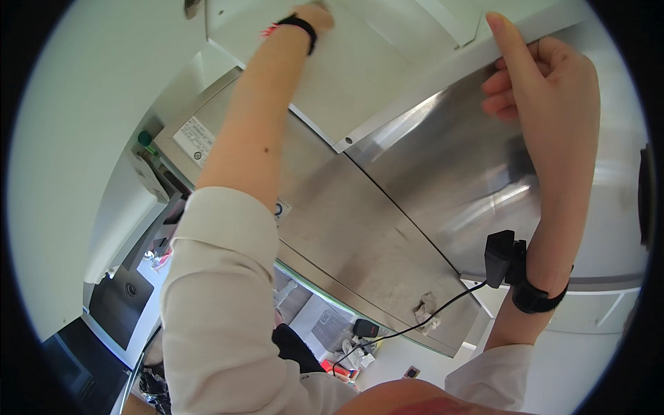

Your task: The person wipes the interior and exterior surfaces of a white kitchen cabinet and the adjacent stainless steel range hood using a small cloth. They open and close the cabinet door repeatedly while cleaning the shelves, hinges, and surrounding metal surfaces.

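My left hand (314, 16) reaches across a pale cabinet panel (363, 67) at the top of the view, with a black band on its wrist. Its fingers are blurred and partly hidden, so I cannot tell whether they hold anything. At the upper right, my right hand (555, 78) takes hold of the white cabinet edge (446, 72), thumb on its face and fingers curled below. Strapped to the right wrist is a small black camera (499, 259) with a cable. Brushed-metal panels (358, 207) lie between and below my arms.
A large pale cabinet door (93, 129) fills the left side. Crumpled paper (428, 314) shows against the metal's lower edge. Below appear a sink (122, 306), a dark glossy panel (88, 368) and counter clutter (353, 355). The camera cable (410, 328) crosses the lower middle.
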`<act>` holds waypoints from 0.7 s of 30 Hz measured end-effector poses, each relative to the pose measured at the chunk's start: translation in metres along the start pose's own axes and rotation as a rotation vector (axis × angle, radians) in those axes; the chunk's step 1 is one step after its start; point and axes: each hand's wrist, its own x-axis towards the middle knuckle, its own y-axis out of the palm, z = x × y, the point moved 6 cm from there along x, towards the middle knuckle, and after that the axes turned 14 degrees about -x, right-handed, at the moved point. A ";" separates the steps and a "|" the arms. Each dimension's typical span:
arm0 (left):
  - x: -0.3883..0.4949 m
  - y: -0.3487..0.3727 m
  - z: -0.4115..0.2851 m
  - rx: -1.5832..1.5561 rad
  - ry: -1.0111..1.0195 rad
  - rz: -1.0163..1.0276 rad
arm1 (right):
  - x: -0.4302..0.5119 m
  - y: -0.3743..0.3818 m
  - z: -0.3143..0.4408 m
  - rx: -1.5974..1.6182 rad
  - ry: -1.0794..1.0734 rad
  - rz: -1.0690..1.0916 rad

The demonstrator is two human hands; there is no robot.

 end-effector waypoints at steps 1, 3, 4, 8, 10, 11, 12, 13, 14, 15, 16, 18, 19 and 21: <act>0.008 -0.006 0.019 -0.039 -0.084 0.009 | -0.001 0.001 0.003 0.010 -0.013 -0.003; 0.014 -0.012 0.043 -0.087 -0.175 -0.001 | -0.004 -0.001 0.004 0.091 0.017 -0.033; 0.015 -0.014 0.048 -0.089 -0.189 -0.002 | -0.007 -0.001 0.001 0.159 0.057 -0.064; 0.010 -0.010 0.026 -0.127 -0.177 0.010 | -0.012 0.002 -0.001 0.143 0.149 -0.048; 0.004 -0.005 -0.003 -0.091 -0.105 -0.005 | -0.016 0.000 0.012 0.056 0.053 -0.180; 0.000 0.003 -0.020 -0.180 -0.091 0.064 | -0.016 -0.003 0.018 0.073 0.026 -0.215; -0.005 0.010 -0.040 -0.203 -0.050 0.088 | -0.018 -0.006 0.023 0.090 -0.001 -0.249; -0.011 0.016 -0.063 -0.225 -0.003 0.113 | -0.016 -0.008 0.024 0.172 0.024 -0.225; -0.019 0.022 -0.086 -0.253 0.043 0.138 | -0.014 -0.009 0.023 0.260 0.074 -0.150; -0.029 0.026 -0.107 -0.272 0.084 0.163 | -0.013 -0.009 0.019 0.343 0.131 -0.078; -0.041 0.027 -0.126 -0.281 0.123 0.191 | -0.010 -0.011 0.015 0.432 0.215 0.037; -0.070 0.025 -0.156 -0.270 0.186 0.266 | -0.006 -0.013 0.011 0.355 0.170 0.100; -0.085 0.021 -0.164 -0.209 0.205 0.316 | -0.004 -0.011 0.012 0.189 0.039 0.045; -0.108 0.012 -0.171 -0.342 0.136 0.485 | -0.003 -0.006 0.008 0.034 -0.086 0.002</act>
